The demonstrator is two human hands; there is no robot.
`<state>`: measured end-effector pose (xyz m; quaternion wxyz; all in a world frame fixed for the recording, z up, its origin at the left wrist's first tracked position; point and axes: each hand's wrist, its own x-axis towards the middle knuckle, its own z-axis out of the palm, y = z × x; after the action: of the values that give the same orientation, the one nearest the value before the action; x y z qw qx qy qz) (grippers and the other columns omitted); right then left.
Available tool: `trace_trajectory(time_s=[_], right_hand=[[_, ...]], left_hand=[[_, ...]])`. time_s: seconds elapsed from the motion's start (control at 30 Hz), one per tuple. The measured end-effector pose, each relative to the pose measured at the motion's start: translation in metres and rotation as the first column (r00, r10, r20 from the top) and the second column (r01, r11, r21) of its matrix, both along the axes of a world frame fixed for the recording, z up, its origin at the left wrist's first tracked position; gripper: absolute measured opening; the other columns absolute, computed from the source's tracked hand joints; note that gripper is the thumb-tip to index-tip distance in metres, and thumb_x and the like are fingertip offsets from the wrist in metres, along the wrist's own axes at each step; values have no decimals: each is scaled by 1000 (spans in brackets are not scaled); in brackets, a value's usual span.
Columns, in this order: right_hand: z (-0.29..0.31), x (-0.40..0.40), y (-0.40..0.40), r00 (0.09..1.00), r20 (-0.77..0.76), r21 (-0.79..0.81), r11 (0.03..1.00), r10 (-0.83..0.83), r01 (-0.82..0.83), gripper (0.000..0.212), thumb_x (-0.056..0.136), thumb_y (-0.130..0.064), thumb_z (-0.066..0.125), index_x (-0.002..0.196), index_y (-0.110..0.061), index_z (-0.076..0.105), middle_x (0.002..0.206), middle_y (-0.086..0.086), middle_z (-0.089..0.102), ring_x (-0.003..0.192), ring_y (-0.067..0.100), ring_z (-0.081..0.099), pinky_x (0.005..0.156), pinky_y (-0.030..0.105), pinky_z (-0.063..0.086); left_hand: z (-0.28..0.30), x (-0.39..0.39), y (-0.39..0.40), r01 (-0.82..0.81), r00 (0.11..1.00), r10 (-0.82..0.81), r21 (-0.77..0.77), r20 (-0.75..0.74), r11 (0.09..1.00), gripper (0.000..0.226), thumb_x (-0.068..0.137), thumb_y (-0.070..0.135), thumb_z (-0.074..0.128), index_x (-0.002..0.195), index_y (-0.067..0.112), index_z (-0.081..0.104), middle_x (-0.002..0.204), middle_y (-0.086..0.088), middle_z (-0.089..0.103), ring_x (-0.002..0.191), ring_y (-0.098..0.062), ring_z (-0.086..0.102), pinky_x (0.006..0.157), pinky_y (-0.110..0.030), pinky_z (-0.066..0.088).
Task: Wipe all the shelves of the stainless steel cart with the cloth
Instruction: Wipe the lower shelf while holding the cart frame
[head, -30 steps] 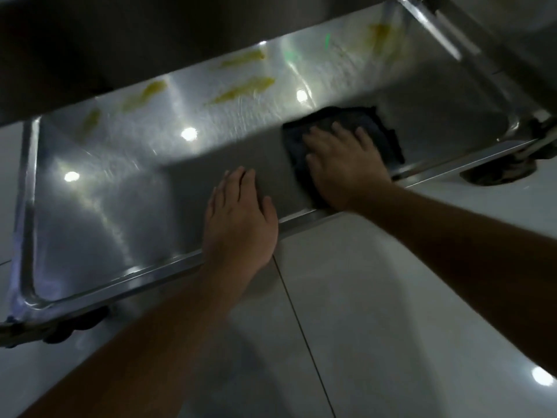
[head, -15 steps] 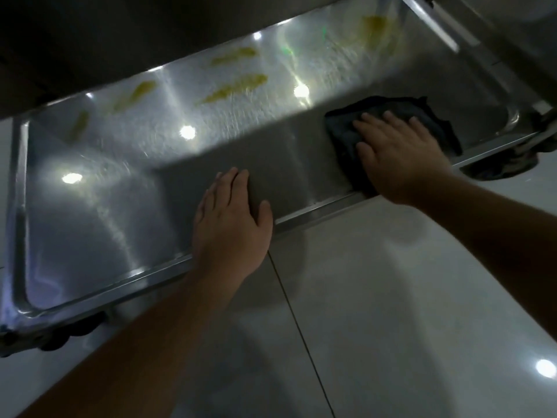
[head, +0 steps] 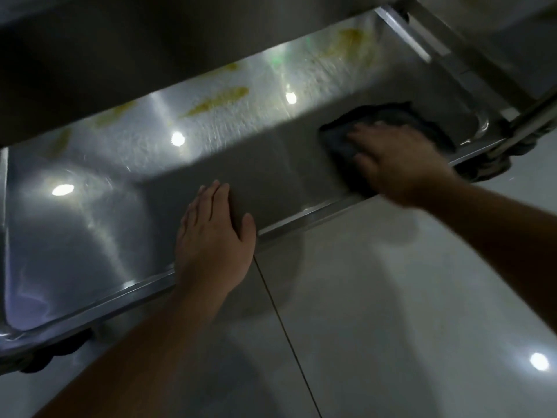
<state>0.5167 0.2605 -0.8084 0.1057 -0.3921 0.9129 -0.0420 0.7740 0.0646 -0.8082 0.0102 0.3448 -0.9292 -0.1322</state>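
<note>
Hidden or unclear: your right hand (head: 398, 164) is motion-blurred, so you cannot tell how its fingers lie; it covers the near half of the cloth (head: 388, 123). The upper shelf (head: 150, 49) overhangs and cuts off the back of the bottom shelf (head: 271, 170). The caster (head: 494, 164) past your right wrist and the one (head: 45, 360) under the left corner show only in part.

Cloth: dark, crumpled, flat on the bottom shelf under your right hand, its edges showing beyond your fingertips and beside your thumb (near the shelf's right end, close to the front rim).

Bottom shelf: brushed steel, glaring with light reflections. Yellow smears (head: 217, 101) lie well beyond the fingertips of your left hand (head: 214, 236), with another smear (head: 349, 40) beyond the cloth at the far right corner.

Left hand: palm down, fingers straight and pressed together, thumb apart, resting across the front rim onto the shelf surface. Tiled floor (head: 391, 297) lies beneath both forearms.

Change: over the last second your right hand and the cloth have slid rightward, away from your left hand, which has kept its place on the rim.
</note>
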Motion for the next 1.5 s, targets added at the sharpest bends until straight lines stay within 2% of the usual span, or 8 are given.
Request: trace_trajectory(time_s=[0.23,0.57,0.73,0.93,1.03,1.2,1.37,1.5], right_hand=[[-6,-69,0,905,28,38,905,-425,424,69,103,-49,17,165,-20,19,174,6,14,158,36,13,126,56,9],[-3,65,-110,885,32,-17,885,465,-465,68,101,-59,17,164,-34,24,171,-12,21,159,16,14,126,41,2],[4,-83,-62,997,-61,-38,998,-42,40,61,107,-48,31,160,-18,35,167,13,34,151,33,33,123,49,21],[2,-95,-58,889,13,-15,889,-457,457,65,104,-46,26,158,-11,34,166,18,31,152,38,29,124,55,15],[1,-9,-82,978,-5,-103,973,-210,209,54,100,-46,36,138,-13,54,142,21,56,130,40,50,110,48,34],[-5,86,-75,915,90,-76,919,392,-386,67,100,-63,20,162,-38,29,170,-14,25,159,15,14,125,38,-4],[-5,-39,-27,992,-42,-86,990,-119,115,60,107,-52,37,158,-22,40,166,8,37,151,32,34,123,48,22],[-1,-99,12,837,36,19,838,-546,546,68,106,-54,21,164,-18,22,173,10,17,158,37,12,126,58,8]], left_hand=[[-2,-2,3,0,1000,0,-31,9,1000,69,105,45,44,166,17,27,174,-1,22,161,-19,13,131,-38,9],[2,-2,3,25,999,-25,-31,29,999,72,102,42,53,164,14,30,172,-4,27,161,-20,17,130,-40,15],[-3,6,-2,55,998,-55,-55,-6,997,69,102,45,46,163,14,36,170,-5,33,159,-23,24,128,-43,22],[-11,3,3,31,996,-39,-105,-80,994,70,95,40,49,157,7,45,164,-12,43,155,-29,33,126,-49,27],[-11,3,3,30,997,-37,-106,-69,994,70,95,39,48,156,5,46,163,-14,44,155,-31,34,126,-49,27],[-4,7,-2,82,996,-80,-68,33,994,76,95,45,41,162,9,36,169,-9,35,158,-26,26,127,-46,25],[-6,6,-5,78,997,-77,-49,11,996,75,96,49,41,162,13,36,170,-7,33,159,-24,23,128,-46,22],[-10,6,-3,59,996,-64,-86,-57,995,72,94,43,48,157,8,44,165,-11,42,155,-30,32,125,-49,28]])
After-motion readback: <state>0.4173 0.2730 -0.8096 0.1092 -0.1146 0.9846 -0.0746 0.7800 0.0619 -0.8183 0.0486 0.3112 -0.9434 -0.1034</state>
